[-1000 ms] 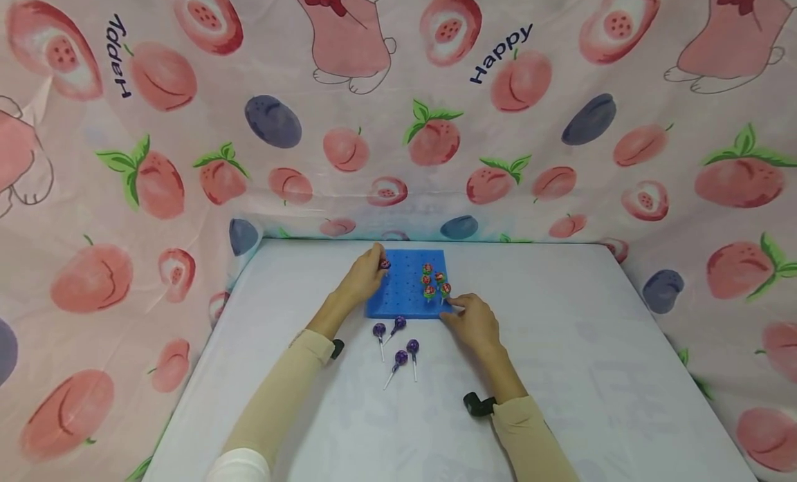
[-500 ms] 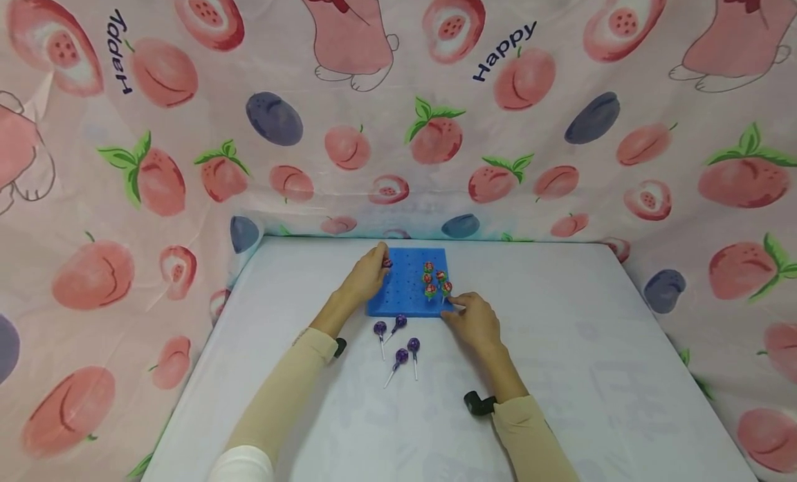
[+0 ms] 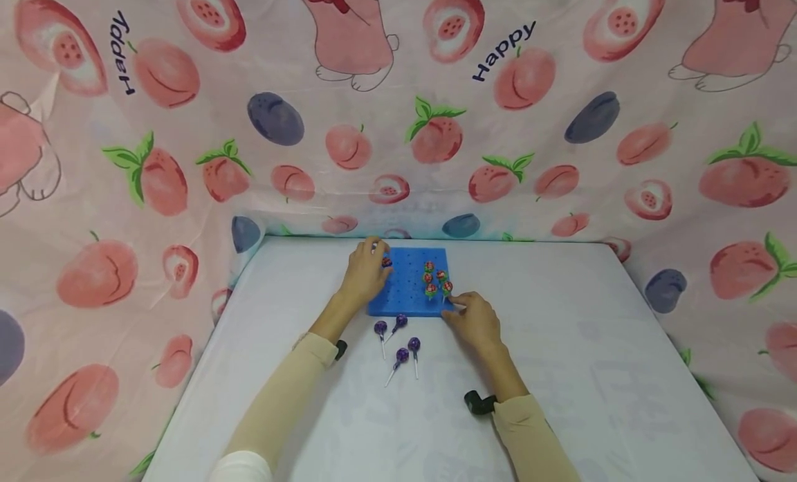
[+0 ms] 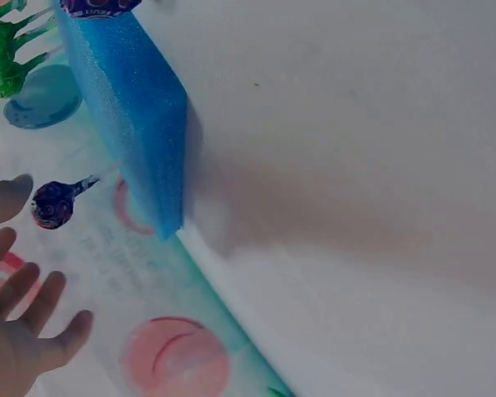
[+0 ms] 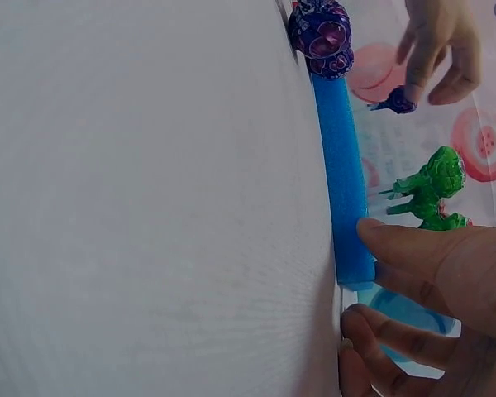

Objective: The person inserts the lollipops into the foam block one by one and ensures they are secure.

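Observation:
A blue foam block (image 3: 405, 303) with rows of holes lies on the table. At its far left, a purple-wrapped lollipop (image 4: 53, 205) stands with its stick in the foam. Around it my left hand (image 3: 364, 276) has its fingers spread; the left wrist view shows a gap between thumb and candy. My right hand (image 3: 477, 323) holds the block's near right corner between thumb (image 5: 388, 236) and fingers. Several green-and-red lollipops (image 3: 429, 277) stand upright in the block's right side, close to that hand.
Several purple lollipops (image 3: 402, 355) lie loose on the white table (image 3: 591, 371) in front of the block, between my forearms. A fruit-printed cloth (image 3: 373, 108) hangs behind the table and along its sides.
My left hand's fingers have loosened and spread from the purple lollipop, which now stands in the foam. My right hand has stayed at the block's corner.

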A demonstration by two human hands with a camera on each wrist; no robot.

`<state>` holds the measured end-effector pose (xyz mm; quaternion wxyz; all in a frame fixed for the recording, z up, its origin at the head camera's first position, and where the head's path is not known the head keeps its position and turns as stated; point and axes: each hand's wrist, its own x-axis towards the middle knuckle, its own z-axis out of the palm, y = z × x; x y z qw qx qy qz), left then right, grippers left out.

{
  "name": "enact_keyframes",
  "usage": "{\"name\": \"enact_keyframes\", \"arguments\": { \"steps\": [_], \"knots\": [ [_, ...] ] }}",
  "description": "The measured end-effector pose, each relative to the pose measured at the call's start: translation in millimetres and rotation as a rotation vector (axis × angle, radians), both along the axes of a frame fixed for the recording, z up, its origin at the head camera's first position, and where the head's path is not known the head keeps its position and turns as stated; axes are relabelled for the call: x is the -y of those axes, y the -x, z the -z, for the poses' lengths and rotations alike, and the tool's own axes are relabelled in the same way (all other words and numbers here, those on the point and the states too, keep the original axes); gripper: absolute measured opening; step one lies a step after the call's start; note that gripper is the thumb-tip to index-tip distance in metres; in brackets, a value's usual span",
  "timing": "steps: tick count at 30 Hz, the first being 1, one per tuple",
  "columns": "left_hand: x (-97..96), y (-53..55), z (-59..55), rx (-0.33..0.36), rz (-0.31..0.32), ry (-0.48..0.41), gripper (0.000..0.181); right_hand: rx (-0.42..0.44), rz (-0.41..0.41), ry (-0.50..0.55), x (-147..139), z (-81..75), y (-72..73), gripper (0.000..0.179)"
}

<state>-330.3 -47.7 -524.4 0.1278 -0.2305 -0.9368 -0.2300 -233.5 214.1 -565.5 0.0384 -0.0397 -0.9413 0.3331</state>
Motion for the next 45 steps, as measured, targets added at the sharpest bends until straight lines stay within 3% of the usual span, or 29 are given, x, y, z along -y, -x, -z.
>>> {"name": "enact_keyframes", "arguments": {
  "steps": [2,4,6,9,12,16,27,34,45],
  "knots": [
    [0.4,-5.1,-4.3,-0.028,0.002,-0.012,0.034,0.005,-0.006,0.0,0.8,0.1,0.2,0.043],
    [-0.4,-10.7,-9.7,-0.012,0.038,-0.025,0.029,0.007,-0.006,-0.004,1.1,-0.5,0.3,0.043],
    [-2.5,-16.6,-15.5,0.052,0.102,-0.035,0.022,0.006,-0.008,-0.006,0.7,-1.7,0.5,0.042],
    [-6.9,-24.9,-20.1,0.187,0.204,0.022,0.014,0.005,-0.009,-0.005,0.2,-4.2,0.3,0.042],
    [-12.1,-33.1,-18.4,0.321,0.302,0.105,0.016,0.006,-0.012,-0.003,0.1,-5.6,-0.1,0.042],
    [-18.5,-43.9,-11.4,0.403,0.375,0.197,0.018,0.014,-0.015,-0.006,0.6,-3.5,-0.1,0.043],
    [-26.7,-58.9,-2.9,0.381,0.313,0.3,0.023,0.0,-0.013,-0.007,0.8,-0.8,0.1,0.044],
    [-28.1,-65.9,5.4,0.362,0.283,0.282,0.023,-0.002,-0.014,-0.02,0.4,-0.1,1.1,0.043],
    [-30.0,-70.8,7.1,0.33,0.265,0.275,0.016,0.008,-0.007,-0.013,1.8,-3.8,-0.5,0.044]
  ]
}}
